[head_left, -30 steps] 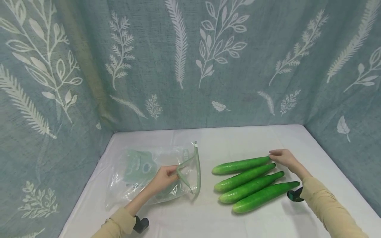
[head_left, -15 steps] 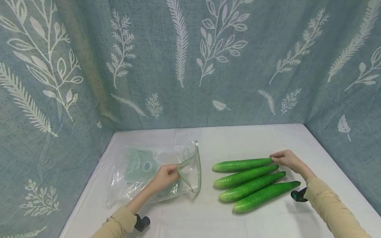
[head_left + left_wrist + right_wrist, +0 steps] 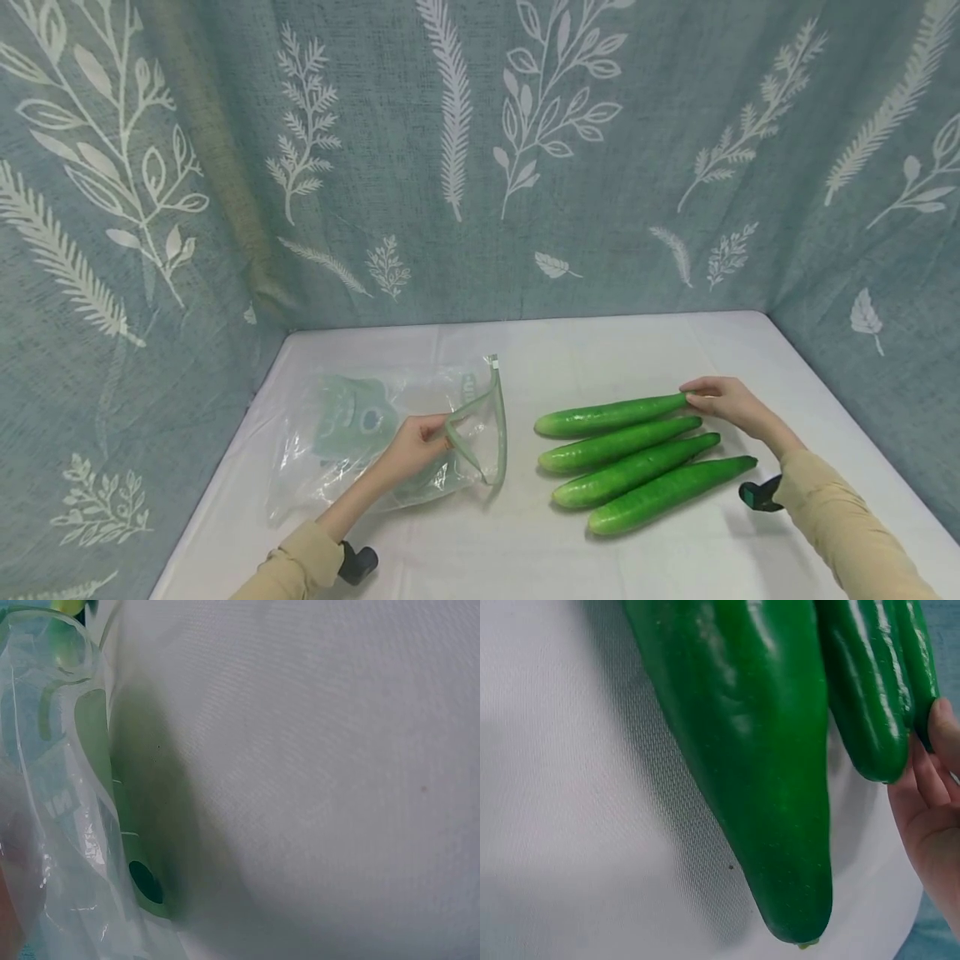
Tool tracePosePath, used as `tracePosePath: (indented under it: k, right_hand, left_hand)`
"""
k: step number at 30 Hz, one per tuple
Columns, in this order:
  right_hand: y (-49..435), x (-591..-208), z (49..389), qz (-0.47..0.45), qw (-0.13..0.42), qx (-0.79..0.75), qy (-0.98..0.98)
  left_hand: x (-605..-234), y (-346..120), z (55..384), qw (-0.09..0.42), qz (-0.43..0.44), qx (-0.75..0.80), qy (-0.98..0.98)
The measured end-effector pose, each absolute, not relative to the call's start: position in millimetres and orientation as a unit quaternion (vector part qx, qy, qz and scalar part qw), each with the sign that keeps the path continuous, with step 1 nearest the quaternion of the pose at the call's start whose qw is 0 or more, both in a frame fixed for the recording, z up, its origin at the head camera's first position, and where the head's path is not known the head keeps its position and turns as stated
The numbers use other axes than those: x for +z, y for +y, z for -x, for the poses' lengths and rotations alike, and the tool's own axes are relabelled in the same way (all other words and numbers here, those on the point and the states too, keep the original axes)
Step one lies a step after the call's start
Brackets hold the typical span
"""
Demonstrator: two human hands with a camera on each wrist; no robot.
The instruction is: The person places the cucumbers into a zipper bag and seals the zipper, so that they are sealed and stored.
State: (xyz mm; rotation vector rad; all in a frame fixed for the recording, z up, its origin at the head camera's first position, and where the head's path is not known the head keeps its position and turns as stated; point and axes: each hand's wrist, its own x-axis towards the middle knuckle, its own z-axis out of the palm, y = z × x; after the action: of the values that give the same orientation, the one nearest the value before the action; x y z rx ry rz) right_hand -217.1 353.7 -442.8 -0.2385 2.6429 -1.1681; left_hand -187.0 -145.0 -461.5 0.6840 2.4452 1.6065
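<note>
Several long green cucumbers [image 3: 645, 492] lie side by side on the right half of the table. My right hand [image 3: 726, 404] pinches the narrow end of the farthest cucumber [image 3: 611, 416] between thumb and fingers. In the right wrist view, the nearest cucumber [image 3: 742, 750] fills the middle, and the right hand [image 3: 934, 817] shows at the right edge. A clear plastic zip bag [image 3: 352, 492] with green print lies flat on the left. My left hand [image 3: 418, 442] pinches its green-edged mouth, which gapes to the right. The left wrist view shows mostly bag film [image 3: 67, 847]; the fingers are largely hidden.
A white cloth covers the table [image 3: 525, 558]. A blue-green curtain [image 3: 480, 167] with white leaf prints hangs behind it and along both sides. Dark wrist cameras [image 3: 356, 564] stick out below both sleeves.
My right hand has moved slightly right and now pinches the farthest cucumber's end, which has shifted a little. My left hand and the bag have stayed in place.
</note>
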Motion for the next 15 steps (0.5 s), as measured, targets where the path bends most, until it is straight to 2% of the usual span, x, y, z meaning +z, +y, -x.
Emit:
tracePosePath:
  k: [15]
  right_hand:
    - [358.4, -432.9, 210.1, 0.068, 0.128, -0.442, 0.885]
  left_hand:
    - [-462.9, -145.4, 188.0, 0.070, -0.222, 0.532, 0.814]
